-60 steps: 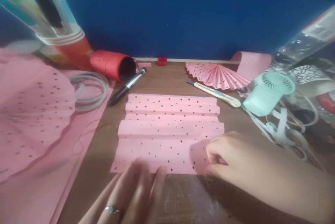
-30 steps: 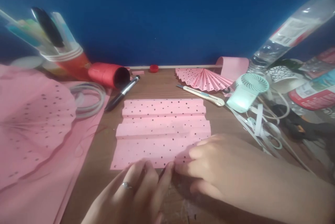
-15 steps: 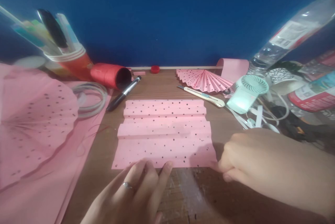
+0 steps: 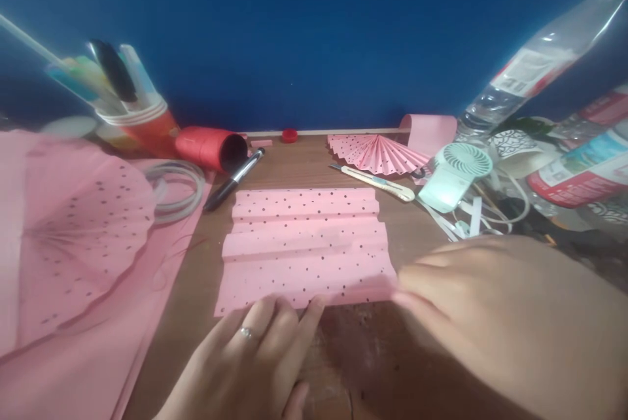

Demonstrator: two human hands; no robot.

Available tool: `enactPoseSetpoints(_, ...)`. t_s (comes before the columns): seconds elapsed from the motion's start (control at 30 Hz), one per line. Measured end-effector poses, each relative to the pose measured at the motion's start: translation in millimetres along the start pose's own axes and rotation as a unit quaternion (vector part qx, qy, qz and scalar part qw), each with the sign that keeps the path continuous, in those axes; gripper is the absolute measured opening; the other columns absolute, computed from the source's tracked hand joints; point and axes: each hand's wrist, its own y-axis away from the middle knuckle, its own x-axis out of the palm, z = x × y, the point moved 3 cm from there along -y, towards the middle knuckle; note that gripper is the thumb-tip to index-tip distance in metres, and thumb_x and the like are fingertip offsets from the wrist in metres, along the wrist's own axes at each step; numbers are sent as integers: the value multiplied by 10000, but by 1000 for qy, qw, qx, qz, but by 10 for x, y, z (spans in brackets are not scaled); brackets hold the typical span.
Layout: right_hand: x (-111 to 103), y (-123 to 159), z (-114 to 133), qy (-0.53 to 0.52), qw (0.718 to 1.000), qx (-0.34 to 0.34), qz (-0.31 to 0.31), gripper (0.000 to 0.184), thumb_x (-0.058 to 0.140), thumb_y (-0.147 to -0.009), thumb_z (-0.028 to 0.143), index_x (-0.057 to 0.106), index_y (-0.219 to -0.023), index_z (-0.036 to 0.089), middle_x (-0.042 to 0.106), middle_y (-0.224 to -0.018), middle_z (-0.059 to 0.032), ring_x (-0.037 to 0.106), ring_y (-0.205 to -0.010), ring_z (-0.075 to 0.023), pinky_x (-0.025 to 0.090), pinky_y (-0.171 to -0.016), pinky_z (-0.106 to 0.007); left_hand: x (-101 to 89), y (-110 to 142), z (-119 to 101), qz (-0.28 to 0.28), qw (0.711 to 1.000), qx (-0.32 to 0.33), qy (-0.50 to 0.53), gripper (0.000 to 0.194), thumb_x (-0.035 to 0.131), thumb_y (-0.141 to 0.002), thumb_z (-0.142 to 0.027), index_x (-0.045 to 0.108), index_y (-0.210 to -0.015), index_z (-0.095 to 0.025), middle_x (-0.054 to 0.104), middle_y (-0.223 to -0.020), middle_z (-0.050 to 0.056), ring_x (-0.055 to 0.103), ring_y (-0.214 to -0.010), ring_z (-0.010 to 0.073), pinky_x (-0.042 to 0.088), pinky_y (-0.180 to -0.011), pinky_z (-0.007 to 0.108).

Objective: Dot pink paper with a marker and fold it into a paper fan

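A pink dotted paper sheet with several accordion creases lies on the brown table. My left hand, a ring on one finger, rests with fingers stretched flat on the sheet's near edge, left of its middle. My right hand is at the sheet's near right corner, its fingertips pressed together on the paper's edge.
A red cup of pens, a fallen red tube, a black marker and a wire coil lie at the back left. A pink fan, a utility knife, a mint hand fan, bottles and paper strips crowd the right. A large pink rosette covers the left.
My right hand slid along the sheet's near edge from the middle out to the right corner. The left hand stayed on the near edge. The view shifted slightly.
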Motion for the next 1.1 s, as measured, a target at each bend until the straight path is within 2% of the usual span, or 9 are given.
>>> enactPoseSetpoints(0.1, 141, -187, 221, -12, 993, -107, -56, 252, 388, -855, 297, 606, -924, 193, 627, -917, -60, 559, -824, -177, 415, -699, -306, -50, -57, -21, -15, 1000, 8, 15, 356, 464, -752, -434, 582, -1033, -248, 590, -973, 17, 503, -906, 196, 405, -743, 323)
enactPoseSetpoints(0.2, 467, -295, 314, -17, 969, -244, -32, 675, 327, -806, 575, 316, -1297, 111, 354, -1333, -130, 304, -1211, -250, 284, -967, -384, -85, -53, -19, -15, 1000, 4, 22, 311, 454, -762, -342, 579, -1017, -213, 587, -978, 25, 502, -915, 197, 421, -740, 318)
enactPoseSetpoints(0.27, 642, -329, 278, -7, 968, -251, 1, 820, 270, -762, 657, 170, -1353, 98, 201, -1401, -136, 158, -1278, -262, 164, -1034, -411, -101, -3, 0, -1, 1000, 13, 10, 329, 435, -757, -258, 553, -1054, -179, 585, -994, 37, 505, -922, 193, 432, -730, 302)
enactPoseSetpoints(0.37, 729, -324, 232, 0, 968, -249, 23, 833, 216, -766, 663, 70, -1371, 109, 96, -1419, -124, 67, -1297, -259, 65, -1058, -409, -114, 150, 75, -10, 999, 19, -28, 351, 426, -737, -237, 549, -1047, -131, 580, -1041, 74, 500, -965, 226, 433, -748, 324)
enactPoseSetpoints(0.5, 700, -303, 248, 0, 966, -258, 32, 820, 214, -777, 651, 38, -1372, 115, 57, -1422, -110, 47, -1298, -260, 42, -1063, -403, -47, 426, 242, -24, 997, -33, -60, 423, 468, -714, -276, 515, -1100, -110, 552, -1119, 102, 499, -988, 249, 412, -807, 356)
enactPoseSetpoints(0.67, 662, -298, 253, -22, 964, -266, -2, 728, 309, -802, 587, 185, -1356, 131, 190, -1410, -99, 136, -1287, -250, 123, -1058, -396, -25, 573, 334, -46, 996, -41, -66, 456, 475, -739, -342, 489, -1134, -115, 538, -1132, 112, 478, -1022, 270, 403, -822, 382)
enactPoseSetpoints(0.83, 564, -263, 180, -106, 975, -185, -68, 281, 383, -876, 339, 589, -1023, 217, 570, -1070, -33, 461, -1033, -155, 382, -870, -314, -172, 365, 363, 5, 994, -108, -24, 247, 418, -806, -270, 572, -967, -165, 576, -920, 74, 529, -863, 218, 437, -730, 365)
enactPoseSetpoints(0.93, 528, -219, 156, -122, 974, -172, -84, 202, 463, -844, 307, 635, -892, 212, 594, -932, -22, 493, -916, -147, 402, -796, -294, -243, 154, 318, 41, 994, -100, -2, 185, 409, -821, -208, 590, -822, -171, 552, -868, 53, 529, -795, 190, 445, -681, 337)
enactPoseSetpoints(1.1, 518, -153, 126, -93, 976, -169, -104, 180, 476, -836, 247, 652, -818, 210, 595, -904, -20, 490, -896, -150, 390, -782, -289, -222, -178, 119, 50, 997, -43, 35, 127, 432, -819, -174, 554, -844, -196, 526, -835, 20, 517, -729, 159, 450, -588, 272)
